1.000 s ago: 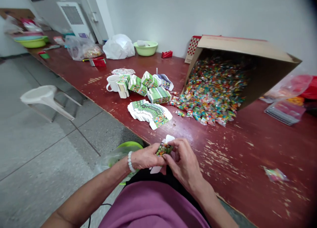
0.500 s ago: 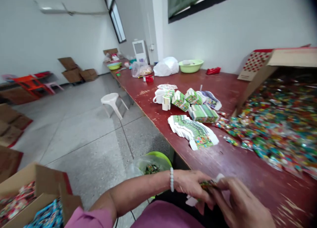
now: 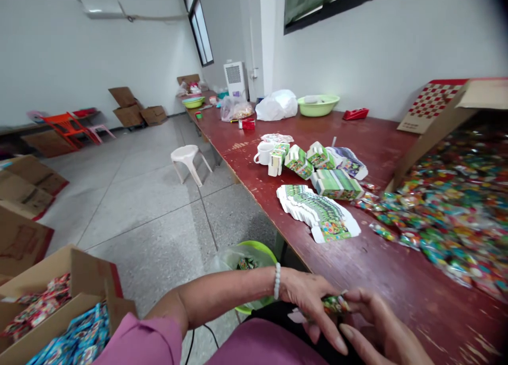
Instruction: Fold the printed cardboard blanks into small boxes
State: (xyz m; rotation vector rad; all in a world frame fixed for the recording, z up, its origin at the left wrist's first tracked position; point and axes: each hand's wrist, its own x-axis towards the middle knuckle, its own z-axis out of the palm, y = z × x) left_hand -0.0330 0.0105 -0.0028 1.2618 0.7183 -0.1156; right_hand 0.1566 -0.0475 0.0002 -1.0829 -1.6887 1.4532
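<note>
My left hand (image 3: 307, 296), with a pale bead bracelet at the wrist, is closed around a small printed carton (image 3: 333, 303) over my lap. A white flap of it sticks out below the palm. My right hand (image 3: 377, 322) is bent at the carton's other end, fingertips touching it, with the thumb lower down; its grip is partly hidden. Ahead on the red table (image 3: 254, 177) lies a fanned row of flat green cartons (image 3: 317, 211). Behind it are banded stacks of cartons (image 3: 335, 184). To the right, wrapped candies (image 3: 448, 217) spill from a cardboard box (image 3: 420, 135).
A lime tub (image 3: 273, 251) with a plastic liner stands on the floor below my left forearm. Open boxes hold red packets (image 3: 43, 304) and blue packets (image 3: 77, 333) at lower left. A white stool (image 3: 186, 153), a mug (image 3: 264, 153) and a green basin (image 3: 317, 107) are farther off.
The view has shifted slightly left. My right fingers have moved on the carton's end, and more of its colourful print shows between my hands.
</note>
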